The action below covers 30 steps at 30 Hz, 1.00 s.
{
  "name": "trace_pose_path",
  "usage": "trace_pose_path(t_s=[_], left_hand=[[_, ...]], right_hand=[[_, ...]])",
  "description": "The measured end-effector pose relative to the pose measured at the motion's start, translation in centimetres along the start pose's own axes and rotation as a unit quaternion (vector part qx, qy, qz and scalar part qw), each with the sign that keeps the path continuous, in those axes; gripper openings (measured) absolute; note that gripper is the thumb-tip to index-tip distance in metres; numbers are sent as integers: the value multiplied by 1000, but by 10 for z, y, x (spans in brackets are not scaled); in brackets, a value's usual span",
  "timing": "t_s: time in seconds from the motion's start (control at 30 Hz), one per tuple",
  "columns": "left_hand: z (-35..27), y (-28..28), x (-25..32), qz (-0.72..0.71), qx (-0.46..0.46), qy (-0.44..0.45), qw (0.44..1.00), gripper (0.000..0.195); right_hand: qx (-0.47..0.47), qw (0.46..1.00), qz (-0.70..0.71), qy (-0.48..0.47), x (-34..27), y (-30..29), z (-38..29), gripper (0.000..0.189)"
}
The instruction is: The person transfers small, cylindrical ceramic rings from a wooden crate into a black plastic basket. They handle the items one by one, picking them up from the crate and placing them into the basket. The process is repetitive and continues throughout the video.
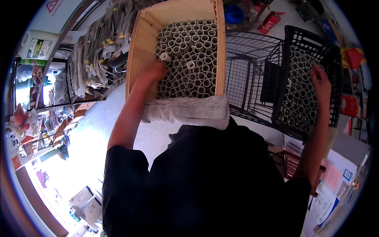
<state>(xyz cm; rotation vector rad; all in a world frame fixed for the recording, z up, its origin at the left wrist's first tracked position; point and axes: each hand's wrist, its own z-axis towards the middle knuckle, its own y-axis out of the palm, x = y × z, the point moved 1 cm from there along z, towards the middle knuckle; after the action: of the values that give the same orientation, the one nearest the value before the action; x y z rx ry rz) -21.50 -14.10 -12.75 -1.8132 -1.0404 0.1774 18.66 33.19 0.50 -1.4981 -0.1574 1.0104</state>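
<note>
A wooden box [220, 53] in front of me is packed with rows of grey-white plastic pipe couplings [186, 86], standing on end with their round openings up. My left hand [155, 72] is inside the box near its left wall, fingers curled at a paler, tilted coupling [165, 57] that sits above the rows. One more pale coupling [191, 65] lies tilted on the rows near the middle. To the right, a black plastic crate [311, 34] holds similar couplings [299, 86]. Over its right part hovers my right hand [320, 80], fingers apart, with nothing visible in it.
A folded grey cloth [186, 109] covers the box's near edge. Between box and crate is a black wire cart [245, 71]. Bundled hoses or cables [97, 53] hang on shelving at left. A fire extinguisher [270, 22] and a blue round object [234, 14] are beyond.
</note>
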Motion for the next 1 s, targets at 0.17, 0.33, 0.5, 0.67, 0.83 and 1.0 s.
trace_pose_path(t_s=[0.17,0.33,0.5,0.67,0.83,1.0], left_hand=[[32,42,-40,-48,54,80,994,24],[25,30,-42,-111,24,102,988,25],[-40,-34,40,-201,167,133,956,18],[-110,-74,144,-358,178,230,887,21],[-139,-71,224,-328,90,384,858,23],[-138,-56,242,-300,77,432,847,28]], right_hand=[[14,999,0,-50,-9,10,-34,34],[28,998,27,-41,-63,9,-64,32],[31,994,83,-71,-122,5,-87,28],[-25,979,145,-140,-185,16,-104,36],[-88,945,189,-252,-220,29,-121,43],[-162,946,165,-229,-215,26,-127,43]])
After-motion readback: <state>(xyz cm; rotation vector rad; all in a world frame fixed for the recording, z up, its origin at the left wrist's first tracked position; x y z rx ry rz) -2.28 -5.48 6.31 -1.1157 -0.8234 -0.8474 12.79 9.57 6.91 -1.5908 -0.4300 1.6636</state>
